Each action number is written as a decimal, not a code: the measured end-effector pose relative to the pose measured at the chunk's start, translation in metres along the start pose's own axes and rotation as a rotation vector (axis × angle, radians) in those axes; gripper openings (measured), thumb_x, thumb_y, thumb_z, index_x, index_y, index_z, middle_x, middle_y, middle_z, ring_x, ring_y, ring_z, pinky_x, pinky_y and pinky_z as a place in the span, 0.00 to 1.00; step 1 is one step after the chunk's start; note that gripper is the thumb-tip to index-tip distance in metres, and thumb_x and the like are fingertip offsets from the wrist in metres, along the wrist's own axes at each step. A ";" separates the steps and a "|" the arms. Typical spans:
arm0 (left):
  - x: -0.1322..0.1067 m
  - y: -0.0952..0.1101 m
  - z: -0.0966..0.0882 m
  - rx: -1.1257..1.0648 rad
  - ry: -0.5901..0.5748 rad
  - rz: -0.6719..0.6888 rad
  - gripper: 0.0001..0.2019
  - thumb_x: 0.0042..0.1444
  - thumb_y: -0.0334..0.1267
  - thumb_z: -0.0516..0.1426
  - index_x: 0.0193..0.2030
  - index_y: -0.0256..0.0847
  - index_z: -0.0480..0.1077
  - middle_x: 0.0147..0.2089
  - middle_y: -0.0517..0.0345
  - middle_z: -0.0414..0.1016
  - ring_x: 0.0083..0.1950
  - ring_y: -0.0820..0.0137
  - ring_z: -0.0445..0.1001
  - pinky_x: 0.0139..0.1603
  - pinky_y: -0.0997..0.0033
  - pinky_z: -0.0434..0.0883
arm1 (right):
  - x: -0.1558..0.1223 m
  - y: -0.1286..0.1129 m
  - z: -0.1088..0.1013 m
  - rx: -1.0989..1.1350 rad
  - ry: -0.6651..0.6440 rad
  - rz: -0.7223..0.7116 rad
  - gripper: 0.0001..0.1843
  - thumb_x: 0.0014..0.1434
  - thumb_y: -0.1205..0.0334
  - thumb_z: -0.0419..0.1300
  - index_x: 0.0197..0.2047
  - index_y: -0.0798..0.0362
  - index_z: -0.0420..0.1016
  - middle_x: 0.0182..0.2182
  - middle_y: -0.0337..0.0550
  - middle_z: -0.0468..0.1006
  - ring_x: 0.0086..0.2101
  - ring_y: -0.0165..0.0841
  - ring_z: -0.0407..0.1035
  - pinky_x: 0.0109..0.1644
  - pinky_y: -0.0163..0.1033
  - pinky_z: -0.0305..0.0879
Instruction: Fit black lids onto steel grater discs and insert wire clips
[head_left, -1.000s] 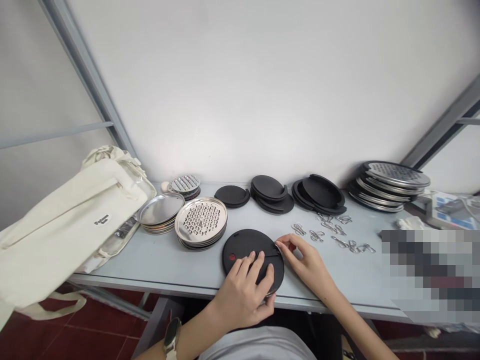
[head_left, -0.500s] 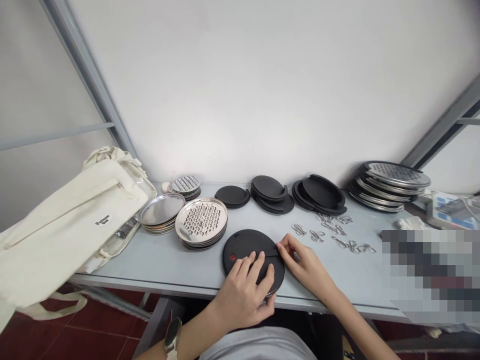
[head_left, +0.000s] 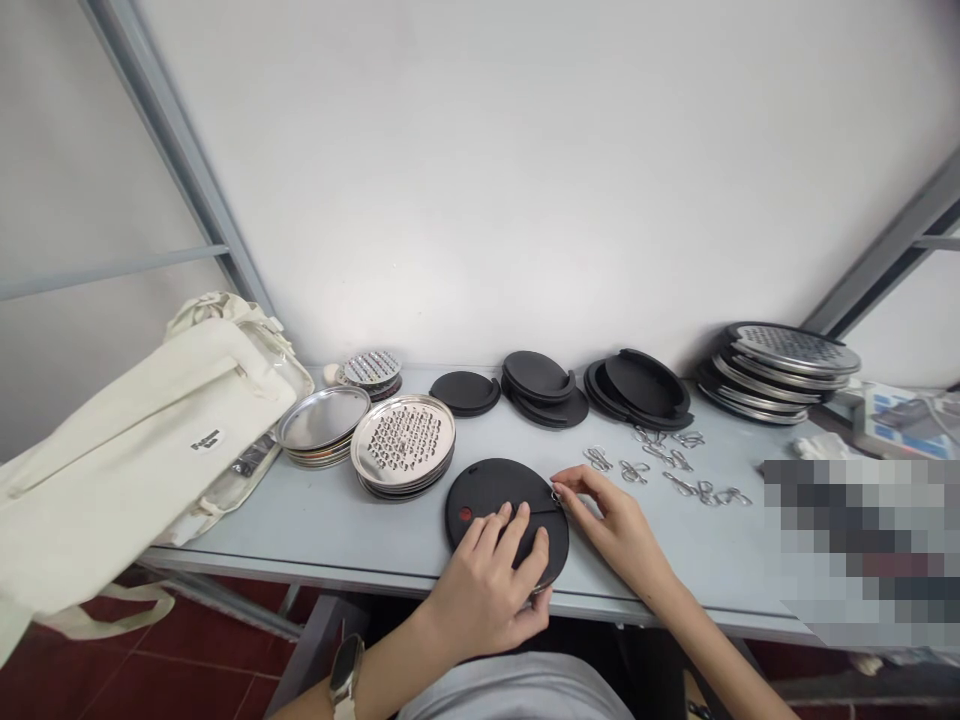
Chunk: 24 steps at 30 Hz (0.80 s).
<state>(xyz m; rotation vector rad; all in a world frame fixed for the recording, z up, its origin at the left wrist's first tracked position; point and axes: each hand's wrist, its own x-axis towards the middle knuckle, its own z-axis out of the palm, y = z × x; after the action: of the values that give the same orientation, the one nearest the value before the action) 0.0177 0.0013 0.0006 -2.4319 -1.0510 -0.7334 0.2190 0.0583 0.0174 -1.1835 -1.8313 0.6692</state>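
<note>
A round black disc point(head_left: 499, 485) with a small red spot and a straight seam lies near the table's front edge. My left hand point(head_left: 491, 580) holds it, fingers spread over its top and thumb at the near rim. At its right rim my right hand point(head_left: 604, 515) pinches a small metal wire clip point(head_left: 556, 494) between thumb and fingertips; part of the clip is hidden. Several similar wire clips point(head_left: 634, 471) lie loose beyond my right hand.
Along the wall stand black round holders point(head_left: 637, 388) and black discs point(head_left: 465, 390). Metal grater discs point(head_left: 405, 445) and plain metal discs point(head_left: 322, 418) are stacked on the left beside a cream bag point(head_left: 150, 440). Another grater stack point(head_left: 787, 370) stands at the right.
My right fingers have shifted slightly at the disc's right rim, and the wire clip now shows between them. My left hand and the disc have stayed in place.
</note>
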 end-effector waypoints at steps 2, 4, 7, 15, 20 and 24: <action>0.000 0.000 0.000 -0.005 0.002 0.002 0.23 0.57 0.44 0.53 0.57 0.38 0.67 0.60 0.42 0.67 0.58 0.54 0.68 0.54 0.59 0.65 | 0.000 -0.001 -0.001 -0.026 0.017 -0.010 0.11 0.65 0.53 0.52 0.40 0.50 0.71 0.36 0.44 0.77 0.38 0.37 0.71 0.45 0.40 0.67; 0.000 0.000 0.000 -0.009 0.002 0.005 0.23 0.57 0.44 0.53 0.57 0.37 0.67 0.60 0.42 0.67 0.58 0.53 0.68 0.54 0.58 0.65 | 0.000 -0.002 -0.001 -0.029 0.018 -0.014 0.10 0.66 0.54 0.52 0.40 0.50 0.70 0.36 0.43 0.76 0.38 0.37 0.71 0.45 0.40 0.67; 0.000 0.000 0.000 -0.017 0.004 0.006 0.22 0.58 0.44 0.53 0.57 0.37 0.67 0.60 0.42 0.67 0.57 0.53 0.68 0.54 0.58 0.65 | 0.000 -0.002 0.000 -0.019 -0.031 -0.024 0.09 0.66 0.56 0.51 0.39 0.50 0.70 0.35 0.43 0.76 0.37 0.36 0.70 0.44 0.40 0.67; -0.001 0.000 0.000 -0.029 0.001 0.004 0.22 0.58 0.44 0.53 0.57 0.37 0.67 0.60 0.41 0.67 0.58 0.52 0.68 0.54 0.58 0.64 | 0.001 0.007 0.001 0.023 -0.018 -0.036 0.09 0.65 0.55 0.54 0.38 0.50 0.70 0.37 0.45 0.73 0.38 0.37 0.69 0.44 0.42 0.66; 0.000 0.000 0.000 -0.023 -0.005 0.001 0.22 0.58 0.44 0.53 0.57 0.37 0.67 0.60 0.41 0.67 0.58 0.53 0.67 0.55 0.58 0.64 | 0.003 0.011 0.001 -0.003 0.003 -0.087 0.09 0.63 0.54 0.57 0.36 0.50 0.73 0.38 0.46 0.73 0.47 0.41 0.66 0.51 0.46 0.63; 0.001 0.000 0.000 -0.018 -0.001 0.001 0.22 0.58 0.44 0.53 0.57 0.37 0.68 0.60 0.41 0.67 0.58 0.53 0.68 0.54 0.59 0.64 | 0.003 0.007 0.000 -0.015 0.002 -0.073 0.11 0.64 0.53 0.56 0.35 0.50 0.73 0.35 0.45 0.72 0.43 0.40 0.67 0.48 0.45 0.64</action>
<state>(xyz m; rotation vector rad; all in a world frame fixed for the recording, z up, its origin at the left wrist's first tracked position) 0.0180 0.0016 0.0013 -2.4482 -1.0472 -0.7452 0.2220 0.0642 0.0129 -1.1212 -1.8713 0.6132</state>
